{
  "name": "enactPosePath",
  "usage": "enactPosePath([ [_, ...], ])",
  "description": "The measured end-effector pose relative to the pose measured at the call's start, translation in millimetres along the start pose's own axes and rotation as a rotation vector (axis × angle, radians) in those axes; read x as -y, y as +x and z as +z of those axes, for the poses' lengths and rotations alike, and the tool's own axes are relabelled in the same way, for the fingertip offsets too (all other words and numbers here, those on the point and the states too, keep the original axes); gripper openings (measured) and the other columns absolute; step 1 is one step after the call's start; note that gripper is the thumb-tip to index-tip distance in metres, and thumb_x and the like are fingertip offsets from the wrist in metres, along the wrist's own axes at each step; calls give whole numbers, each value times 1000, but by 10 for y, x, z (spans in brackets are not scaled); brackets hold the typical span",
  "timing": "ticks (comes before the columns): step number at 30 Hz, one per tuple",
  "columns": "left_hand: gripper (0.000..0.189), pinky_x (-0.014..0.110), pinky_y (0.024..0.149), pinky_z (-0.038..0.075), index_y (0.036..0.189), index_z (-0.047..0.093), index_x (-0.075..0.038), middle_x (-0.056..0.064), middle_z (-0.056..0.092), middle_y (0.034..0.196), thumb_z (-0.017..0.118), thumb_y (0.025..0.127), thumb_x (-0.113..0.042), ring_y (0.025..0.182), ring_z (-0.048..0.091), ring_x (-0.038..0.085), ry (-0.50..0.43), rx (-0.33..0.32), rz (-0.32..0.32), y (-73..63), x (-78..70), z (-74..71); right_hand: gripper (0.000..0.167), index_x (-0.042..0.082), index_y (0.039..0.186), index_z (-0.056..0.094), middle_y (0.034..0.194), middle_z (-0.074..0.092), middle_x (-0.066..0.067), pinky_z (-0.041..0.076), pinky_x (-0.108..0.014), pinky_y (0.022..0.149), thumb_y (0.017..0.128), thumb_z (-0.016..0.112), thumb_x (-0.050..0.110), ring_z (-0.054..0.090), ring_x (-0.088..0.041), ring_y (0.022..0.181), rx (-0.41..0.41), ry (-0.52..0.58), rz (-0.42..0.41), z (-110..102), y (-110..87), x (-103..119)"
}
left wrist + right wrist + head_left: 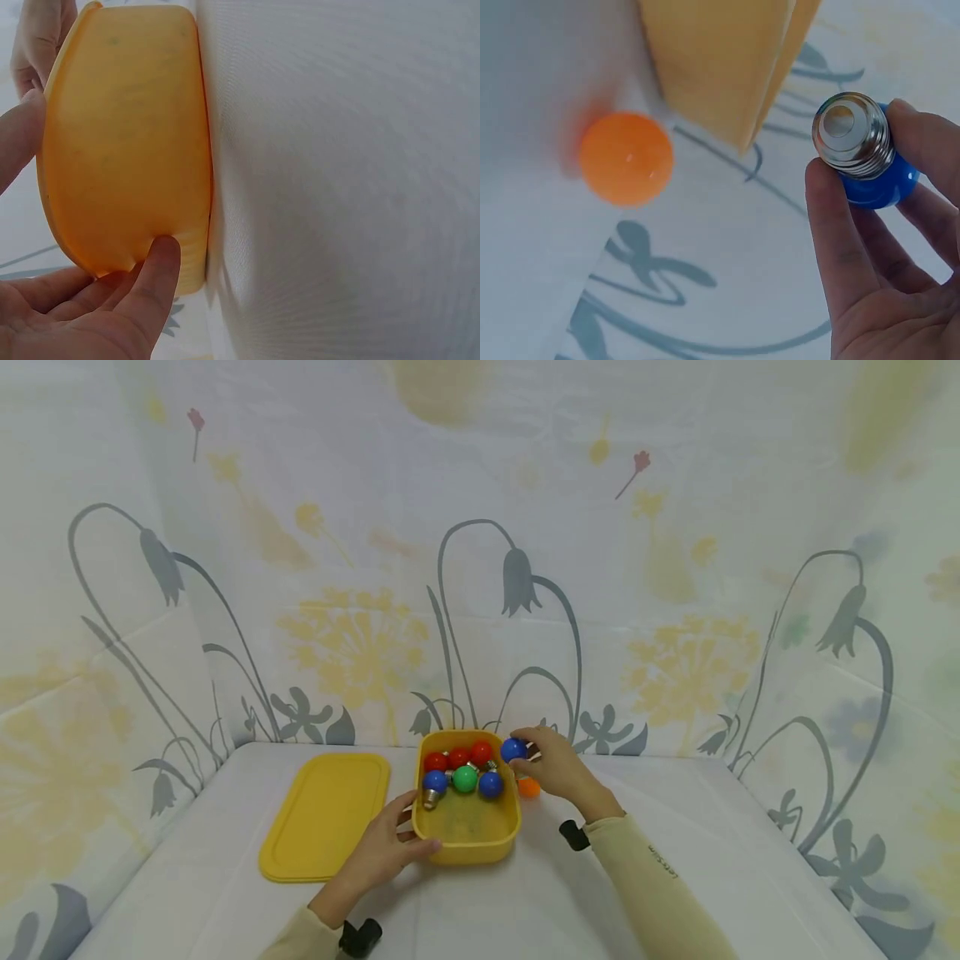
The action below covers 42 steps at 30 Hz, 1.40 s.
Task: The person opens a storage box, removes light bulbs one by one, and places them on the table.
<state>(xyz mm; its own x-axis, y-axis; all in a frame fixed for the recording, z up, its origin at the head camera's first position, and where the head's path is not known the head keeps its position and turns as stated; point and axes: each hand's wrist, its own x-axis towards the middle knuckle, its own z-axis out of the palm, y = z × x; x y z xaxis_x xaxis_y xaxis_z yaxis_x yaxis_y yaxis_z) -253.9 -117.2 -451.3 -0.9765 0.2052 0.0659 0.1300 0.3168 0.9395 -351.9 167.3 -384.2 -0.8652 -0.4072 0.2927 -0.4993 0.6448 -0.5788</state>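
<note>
Pale sleeves (652, 885) come nearest at the bottom edge, with small dark lettering on the right arm and a black device (362, 937) at each wrist. The left hand (386, 843) grips the yellow box (472, 854) at its near left corner — thumb at the rim, fingers against the outer wall. The box stands upright on the white table (637, 810). The right hand (558, 764) pinches 1 blue bulb (513, 749), thumb and fingers clamped on it; in the right wrist view its silver screw base faces the camera. That bulb is held off the table, by the right rim toward the box's far end.

Inside the box lie 6 more bulbs, mostly in the far half: 3 red bulbs (460, 757) in a row at the back, then 2 blue bulbs (491, 785) with 1 green bulb (465, 778) between them. On the table, just right of the box, sits an orange ball (528, 788); whether it has a screw base cannot be told. A yellow lid (326, 818) lies flat to the left — apart from the box. Behind hangs a pale cloth (480, 468) printed with grey and yellow flowers.
</note>
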Motion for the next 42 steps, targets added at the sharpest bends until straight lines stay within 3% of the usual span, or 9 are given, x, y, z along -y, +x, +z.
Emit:
enactPosePath([
  [4,91,41,92,51,147,27,2,27,37,144,80,79,-26,122,50,41,-8,0,-3,-3,-13,-7,43,3,125,59,107,60,-9,57,-33,77,86,72,14,63,-22,92,-30,11,29,-85,-3,-183],
  [12,90,40,92,51,147,27,3,27,36,144,79,80,-27,122,50,42,-8,11,-3,-15,-33,0,46,4,127,59,115,60,-13,57,-34,76,86,72,18,59,-25,94,-31,-15,161,-106,-50,-483],
  [18,88,40,92,51,146,28,3,27,37,144,79,80,-24,121,50,41,-7,-5,-1,-33,-54,10,43,1,125,59,113,61,-16,57,-35,73,86,72,16,62,-26,90,-38,-12,193,-86,-94,-651],
  [25,88,41,92,51,146,28,2,27,38,143,79,80,-24,122,50,41,-5,-10,4,-31,-54,7,45,3,126,58,111,63,-14,57,-37,77,86,72,18,61,-26,94,-7,-30,283,-50,-115,-754],
  [42,90,41,93,50,147,27,1,25,37,144,79,79,-28,123,49,41,-10,7,-7,-10,-23,0,44,2,124,61,109,63,-14,55,-37,80,85,73,19,60,-26,94,27,-76,293,70,-126,-886],
])
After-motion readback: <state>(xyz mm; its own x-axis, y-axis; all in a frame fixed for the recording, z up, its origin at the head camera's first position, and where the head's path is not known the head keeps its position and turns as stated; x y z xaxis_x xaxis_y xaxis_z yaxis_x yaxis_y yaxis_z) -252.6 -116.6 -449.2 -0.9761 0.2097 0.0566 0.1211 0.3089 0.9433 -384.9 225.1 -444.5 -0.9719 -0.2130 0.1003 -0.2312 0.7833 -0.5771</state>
